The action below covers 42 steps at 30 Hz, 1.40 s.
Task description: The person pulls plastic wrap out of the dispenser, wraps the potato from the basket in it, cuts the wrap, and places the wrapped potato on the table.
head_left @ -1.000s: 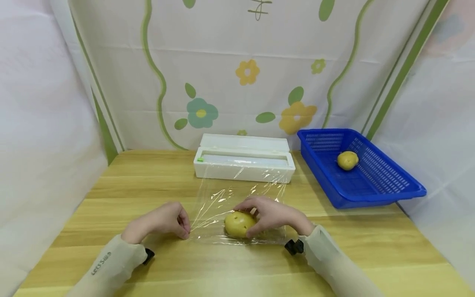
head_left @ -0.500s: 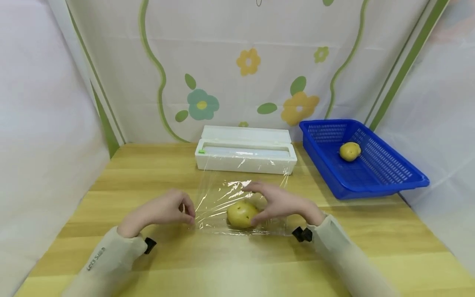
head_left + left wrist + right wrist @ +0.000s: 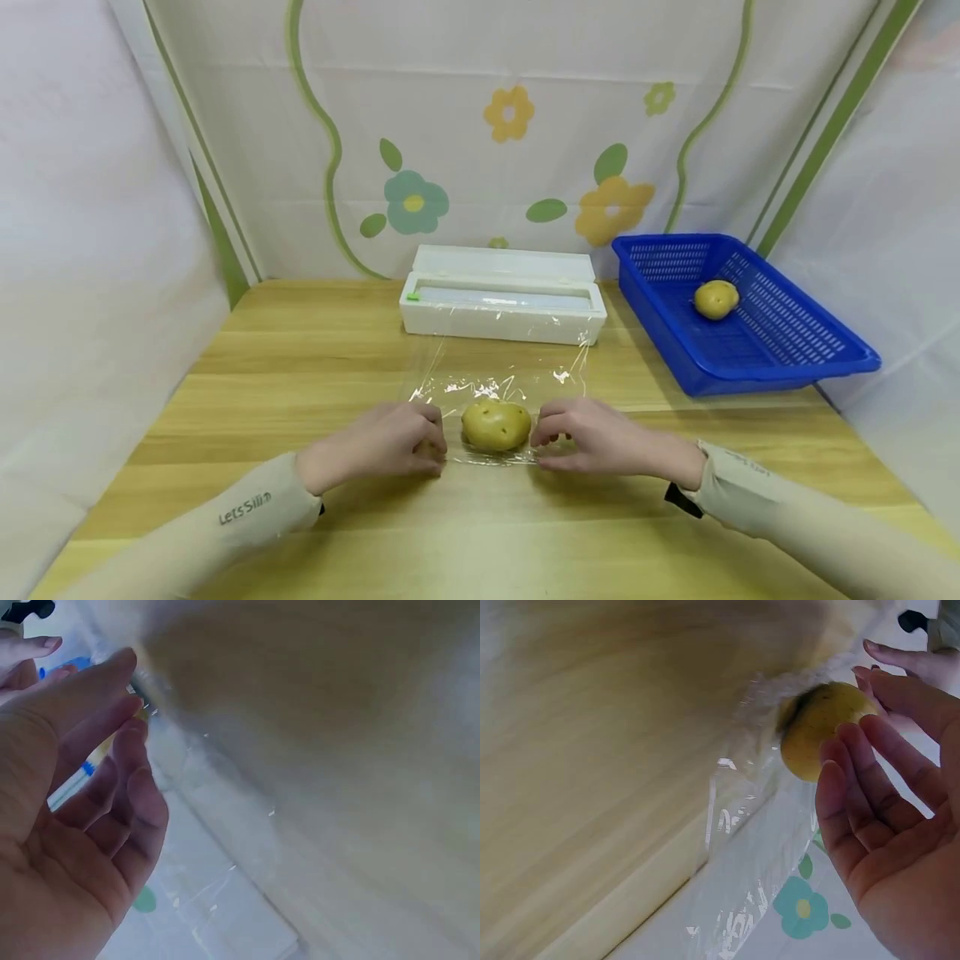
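A yellow potato (image 3: 496, 425) lies on a sheet of clear plastic wrap (image 3: 498, 367), which stretches forward to the white wrap dispenser box (image 3: 502, 321). Left of the potato, my left hand (image 3: 397, 440) rests low by the sheet's edge with its fingers loosely bent. My right hand (image 3: 592, 437) is at the potato's other side, thumb apart from the bent fingers. In the right wrist view the potato (image 3: 817, 735) sits just past my fingertips, with wrap around it. Neither hand visibly grips anything. My left hand mostly hides the potato in the left wrist view.
A blue plastic basket (image 3: 697, 367) stands at the back right with another potato (image 3: 716, 299) inside. The dispenser's lid (image 3: 504, 262) is raised, and a green slider (image 3: 413, 297) sits at its left end. Floral cloth walls (image 3: 465, 100) surround the wooden table (image 3: 300, 350).
My right hand has let go of the potato and moved off to its right. My left hand has left the sheet's left corner and come rightward, close to the potato.
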{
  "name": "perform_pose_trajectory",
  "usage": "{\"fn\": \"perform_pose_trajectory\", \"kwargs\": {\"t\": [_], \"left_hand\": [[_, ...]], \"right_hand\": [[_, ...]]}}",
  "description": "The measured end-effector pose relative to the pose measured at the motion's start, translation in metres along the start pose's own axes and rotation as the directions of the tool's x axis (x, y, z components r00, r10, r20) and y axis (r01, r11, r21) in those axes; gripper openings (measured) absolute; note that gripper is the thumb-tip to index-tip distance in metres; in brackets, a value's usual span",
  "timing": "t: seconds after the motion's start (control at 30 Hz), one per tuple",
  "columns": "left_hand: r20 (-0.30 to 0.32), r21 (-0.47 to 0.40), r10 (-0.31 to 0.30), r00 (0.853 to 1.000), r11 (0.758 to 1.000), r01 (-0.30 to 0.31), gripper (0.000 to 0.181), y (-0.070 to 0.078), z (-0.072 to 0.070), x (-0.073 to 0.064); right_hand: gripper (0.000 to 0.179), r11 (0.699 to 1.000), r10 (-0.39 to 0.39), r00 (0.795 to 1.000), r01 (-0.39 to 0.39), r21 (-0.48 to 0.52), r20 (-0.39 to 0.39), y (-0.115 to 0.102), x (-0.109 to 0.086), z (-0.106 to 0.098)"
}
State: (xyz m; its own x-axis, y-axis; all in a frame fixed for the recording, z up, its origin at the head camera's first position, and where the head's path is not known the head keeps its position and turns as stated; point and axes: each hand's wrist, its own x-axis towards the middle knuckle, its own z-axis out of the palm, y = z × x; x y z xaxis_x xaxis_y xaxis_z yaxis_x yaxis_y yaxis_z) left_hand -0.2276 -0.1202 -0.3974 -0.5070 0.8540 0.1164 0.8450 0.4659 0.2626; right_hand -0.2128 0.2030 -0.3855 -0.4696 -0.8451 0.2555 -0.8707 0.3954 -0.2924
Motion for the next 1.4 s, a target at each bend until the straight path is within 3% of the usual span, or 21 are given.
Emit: {"fn": "perform_pose_trajectory", "kwargs": {"t": [0.2,0.4,0.53,0.63,0.73,0.9,1.1,1.4], "left_hand": [[-0.005,0.042,0.033,0.999,0.999,-0.033,0.008,-0.002,0.005,0.001],[0.014,0.002,0.045,0.999,0.999,-0.045,0.013,-0.003,0.011,0.001],[-0.045,-0.043,0.069,0.997,0.997,-0.071,0.016,-0.006,0.014,0.0],[-0.114,-0.07,0.105,0.988,0.991,-0.113,0.014,-0.009,0.01,0.0],[-0.144,-0.093,0.119,0.982,0.987,-0.133,0.01,-0.011,0.005,0.0],[-0.126,-0.099,0.106,0.986,0.988,-0.119,0.011,-0.011,-0.002,-0.001],[-0.106,-0.09,0.1,0.989,0.99,-0.109,0.011,-0.009,-0.002,-0.001],[-0.111,-0.089,0.064,0.992,0.993,-0.074,0.01,-0.006,-0.003,0.002]], "right_hand": [[0.017,0.997,-0.002,0.999,0.005,-0.075,0.042,0.001,-0.003,0.007],[0.009,0.988,-0.051,0.996,0.062,-0.145,0.074,0.003,-0.001,0.014],[0.01,0.981,-0.082,0.995,0.09,-0.17,0.053,0.003,-0.003,0.016],[0.011,0.978,-0.098,0.995,0.102,-0.182,0.032,0.003,-0.006,0.015],[0.013,0.98,-0.082,0.997,0.083,-0.18,0.016,0.001,-0.007,0.013],[0.014,0.971,-0.058,0.998,0.065,-0.229,0.037,-0.003,0.001,0.015],[0.008,0.935,-0.117,0.992,0.125,-0.332,0.047,-0.005,0.01,0.02],[0.009,0.944,-0.116,0.993,0.122,-0.306,0.037,-0.004,0.007,0.014]]}}
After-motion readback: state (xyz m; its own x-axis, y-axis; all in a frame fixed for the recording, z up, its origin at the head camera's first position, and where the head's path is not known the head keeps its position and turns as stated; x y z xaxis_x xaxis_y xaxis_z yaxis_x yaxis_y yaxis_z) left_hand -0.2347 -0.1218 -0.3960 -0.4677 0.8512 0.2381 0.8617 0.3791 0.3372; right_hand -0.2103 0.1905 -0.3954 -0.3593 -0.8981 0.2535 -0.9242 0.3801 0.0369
